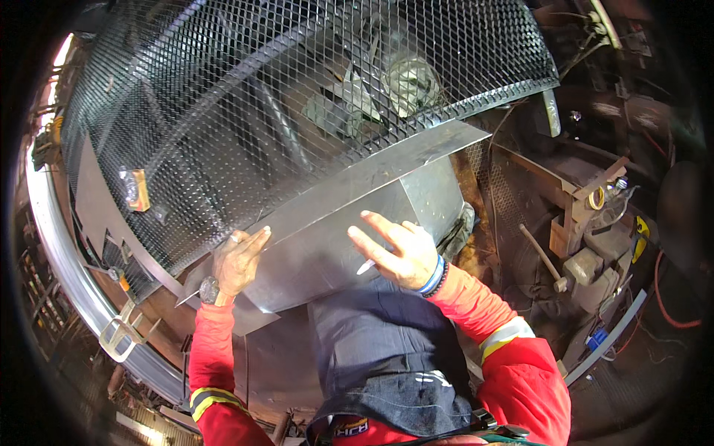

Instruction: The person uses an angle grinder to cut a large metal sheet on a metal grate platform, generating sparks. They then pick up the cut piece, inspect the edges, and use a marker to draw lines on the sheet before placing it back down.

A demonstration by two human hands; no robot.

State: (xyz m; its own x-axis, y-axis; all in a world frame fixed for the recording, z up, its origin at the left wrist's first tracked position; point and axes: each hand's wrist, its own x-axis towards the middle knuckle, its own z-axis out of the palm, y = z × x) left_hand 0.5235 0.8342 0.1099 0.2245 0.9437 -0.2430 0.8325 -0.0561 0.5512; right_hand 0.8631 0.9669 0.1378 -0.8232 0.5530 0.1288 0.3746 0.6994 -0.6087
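A long grey metal sheet [327, 256] with a raised strip [372, 175] along its far side lies across in front of me. My left hand [239, 260] rests at the strip's left end, fingers stretched out and close together. Over the sheet's middle is my right hand [400, 253], its index and middle fingers extended and apart. From beneath its palm pokes a slim white pointed stick [365, 266], apparently held by the thumb and the folded fingers; most of it is hidden. Beyond the strip stands black expanded-metal mesh [245, 149].
Behind the mesh lie grey scraps [357, 97] and a roundish pale bundle [411, 85]. A small orange-and-white box [135, 189] sits at left, near a jagged metal offcut [104, 201]. On the right are a hammer [543, 256], grey blocks [584, 265] and an orange hose [662, 297].
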